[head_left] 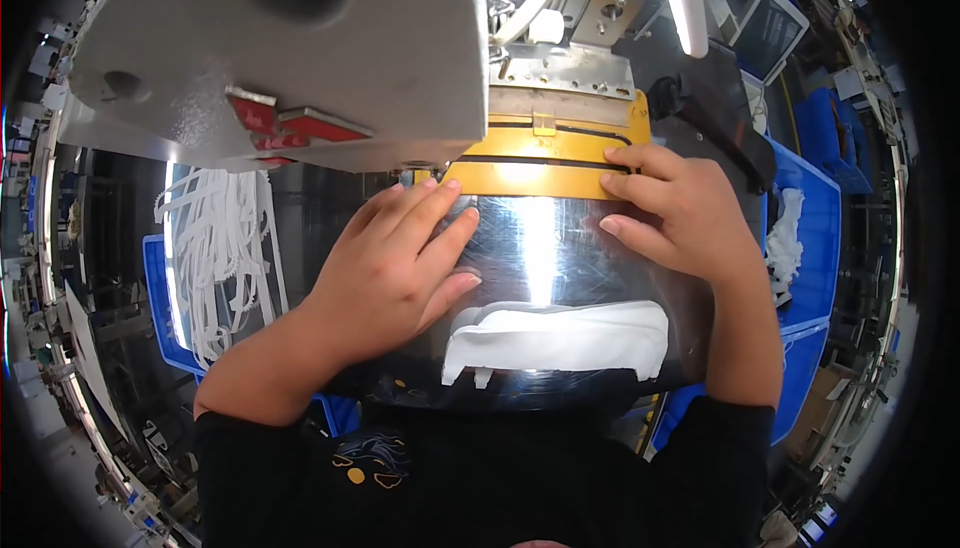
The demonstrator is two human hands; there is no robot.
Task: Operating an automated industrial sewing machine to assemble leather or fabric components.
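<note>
A yellow plate (530,178) with dark slots lies across the far side of the shiny metal work surface (510,253). My left hand (395,258) is laid out with its fingers stretched, the tips at the plate's near left corner. At the plate's right end, the fingertips of my right hand (680,203) rest on the yellow surface, with the thumb apart on the metal. Neither hand grips anything that I can see. Nearer to me lies a small stack of white fabric pieces (560,338), apart from both hands.
A big grey machine head (200,48) with a red emblem overhangs the left and hides part of the plate. Behind the plate stands a metal clamp assembly (560,73). White strips (225,258) hang at left; a blue bin (815,238) with white material stands at right.
</note>
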